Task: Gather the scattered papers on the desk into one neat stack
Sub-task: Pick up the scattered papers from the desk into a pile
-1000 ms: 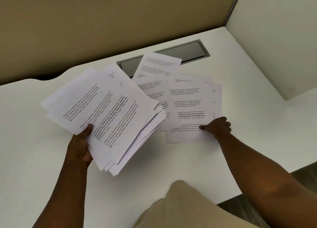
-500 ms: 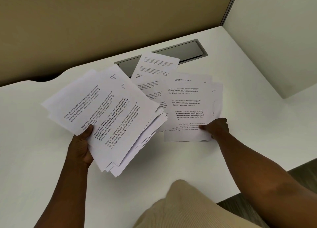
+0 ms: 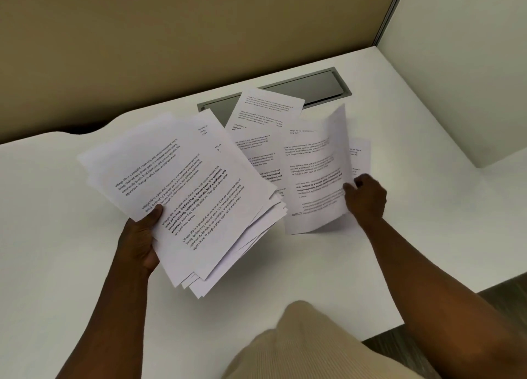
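You've got open desk [image 3: 57,236] from 6 to 9 o'clock; loose sheets [image 3: 265,139] and the walls [image 3: 456,65] crowd 12 to 3.

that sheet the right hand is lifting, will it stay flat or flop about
Probably floppy: the sheet already curls upward where the right hand pinches its edge. It looks light, rising off the papers on the desk from one side grip. It may sag or slide when carried to the stack in the left hand.

Both bare forearms are reaching forward. The left hand [image 3: 141,237], at about ten o'clock, is gripping with its thumb pressing on top. The right hand [image 3: 367,197], at about two o'clock, is pinching with its fingers curled, knuckles facing up.
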Available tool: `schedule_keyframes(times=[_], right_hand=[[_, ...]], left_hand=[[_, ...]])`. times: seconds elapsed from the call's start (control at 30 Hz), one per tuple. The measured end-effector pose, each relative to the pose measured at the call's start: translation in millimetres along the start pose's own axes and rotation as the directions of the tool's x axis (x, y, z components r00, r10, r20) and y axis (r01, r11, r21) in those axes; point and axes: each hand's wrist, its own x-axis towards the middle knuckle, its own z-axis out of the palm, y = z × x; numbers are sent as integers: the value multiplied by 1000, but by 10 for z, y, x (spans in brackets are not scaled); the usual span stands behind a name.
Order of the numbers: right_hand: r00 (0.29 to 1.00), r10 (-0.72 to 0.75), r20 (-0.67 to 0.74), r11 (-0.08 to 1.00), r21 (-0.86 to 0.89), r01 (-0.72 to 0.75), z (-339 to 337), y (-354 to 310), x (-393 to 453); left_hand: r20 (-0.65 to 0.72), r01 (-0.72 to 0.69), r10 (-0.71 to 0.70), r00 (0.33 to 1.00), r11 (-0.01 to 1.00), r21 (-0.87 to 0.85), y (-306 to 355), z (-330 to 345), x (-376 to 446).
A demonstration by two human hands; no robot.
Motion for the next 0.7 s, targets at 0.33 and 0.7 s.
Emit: schedule_keyframes(times=[0.33, 0.7], right_hand=[[953, -207, -221, 971, 72, 227, -730, -672, 136], [995, -96, 22, 676, 736, 49, -1041, -1015, 53]], left_hand=[[9, -4, 3, 1000, 1000, 13, -42, 31, 25], [-4, -7, 7, 1000, 998, 68, -71, 110, 34]])
